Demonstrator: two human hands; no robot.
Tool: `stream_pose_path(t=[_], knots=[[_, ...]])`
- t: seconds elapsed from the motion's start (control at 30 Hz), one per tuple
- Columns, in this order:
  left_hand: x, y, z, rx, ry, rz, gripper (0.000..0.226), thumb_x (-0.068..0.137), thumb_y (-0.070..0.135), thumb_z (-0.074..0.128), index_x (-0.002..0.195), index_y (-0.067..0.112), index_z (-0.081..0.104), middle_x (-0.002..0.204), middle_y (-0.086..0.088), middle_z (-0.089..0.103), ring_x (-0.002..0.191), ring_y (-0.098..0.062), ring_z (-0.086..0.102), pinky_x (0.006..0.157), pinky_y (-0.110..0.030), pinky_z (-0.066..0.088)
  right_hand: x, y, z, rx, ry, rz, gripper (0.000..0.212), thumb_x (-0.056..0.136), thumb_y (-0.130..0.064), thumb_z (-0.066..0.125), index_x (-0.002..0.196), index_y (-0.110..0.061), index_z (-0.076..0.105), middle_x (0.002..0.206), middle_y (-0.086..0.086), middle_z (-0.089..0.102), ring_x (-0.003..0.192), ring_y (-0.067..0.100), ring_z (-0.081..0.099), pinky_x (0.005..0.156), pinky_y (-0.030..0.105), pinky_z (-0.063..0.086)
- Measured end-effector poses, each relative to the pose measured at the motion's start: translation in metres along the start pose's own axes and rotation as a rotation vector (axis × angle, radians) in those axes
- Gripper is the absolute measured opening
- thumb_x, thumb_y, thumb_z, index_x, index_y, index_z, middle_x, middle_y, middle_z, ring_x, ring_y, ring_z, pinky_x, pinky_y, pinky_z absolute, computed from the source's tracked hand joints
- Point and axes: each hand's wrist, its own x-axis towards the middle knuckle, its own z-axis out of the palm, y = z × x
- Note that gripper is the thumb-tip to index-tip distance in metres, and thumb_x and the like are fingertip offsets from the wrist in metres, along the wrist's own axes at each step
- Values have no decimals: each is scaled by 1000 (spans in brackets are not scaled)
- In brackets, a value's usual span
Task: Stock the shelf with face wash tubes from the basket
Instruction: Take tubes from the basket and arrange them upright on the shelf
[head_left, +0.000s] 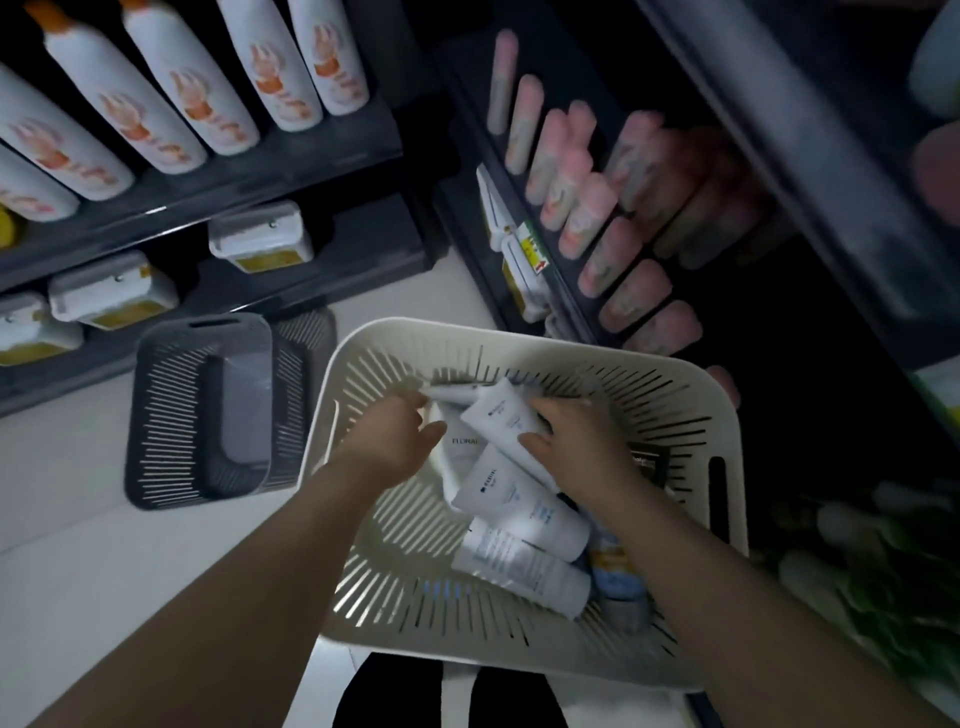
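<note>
Five face wash tubes (519, 512) counted in one cream basket (524, 340).
Far tube (454, 392) is gripped by left hand (397, 434), slanted tube (496, 418) by right hand (576, 439).

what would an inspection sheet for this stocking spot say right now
surface: pale floor under the cream basket
job's things: white tubes piled in the cream basket; shelf on the right with rows of pink tubes
clutter: grey baskets stacked on the floor to the left
grippers: right hand grips the top tube; left hand reaches at another tube's end, hold unclear
cables: nothing seen
surroundings: white bottles and white tubs on the left shelves; dim light, right side blurred
</note>
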Motion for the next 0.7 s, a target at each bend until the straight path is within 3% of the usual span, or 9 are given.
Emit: stream_pose_path(t=[0.17, 0.27, 0.37, 0.47, 0.6, 0.7], knots=[[-2, 0, 17, -165, -74, -82, 54, 88, 39, 62, 131, 9, 52, 119, -6, 66, 105, -20, 62, 82, -24, 42, 20, -4, 14, 83, -97, 76, 32, 87, -27, 62, 112, -9, 55, 114, 13, 59, 106, 28, 54, 84, 36, 44], [-7, -1, 36, -236, -174, -146, 64, 79, 48, 69, 128, 10, 54, 112, -5, 68, 97, -20, 65, 86, -33, 52, 26, -2, 11, 111, -105, 101, 32, 87, -24, 62, 115, -8, 56, 116, 11, 60, 108, 27, 55, 80, 29, 39], [-15, 7, 49, -326, -269, -165, 45, 81, 35, 72, 111, 5, 61, 100, -8, 68, 78, -20, 68, 67, -33, 59, 27, 0, 5, 104, -103, 121, 31, 90, -24, 59, 117, -10, 57, 115, 9, 62, 106, 24, 57, 76, 25, 37], [-21, 9, 50, -403, -296, -156, 30, 83, 22, 72, 93, -5, 63, 85, -12, 67, 58, -15, 65, 50, -22, 55, 25, 1, 0, 82, -81, 125, 40, 90, -25, 59, 128, -12, 53, 125, 7, 61, 113, 23, 56, 87, 28, 41], [-27, 0, 38, -435, -245, -148, 22, 80, 16, 74, 85, -1, 62, 82, -11, 65, 58, -17, 66, 49, -24, 56, 26, -3, 5, 88, -101, 118, 41, 87, -27, 64, 121, -9, 55, 121, 10, 61, 110, 25, 56, 83, 29, 41], [-31, -9, 20, -366, -211, -108, 16, 83, 16, 71, 90, 6, 62, 83, -4, 65, 65, -12, 64, 50, -18, 52, 31, -6, 14, 137, -129, 117, 46, 79, -28, 73, 115, -8, 54, 118, 11, 60, 108, 26, 57, 83, 33, 45]])
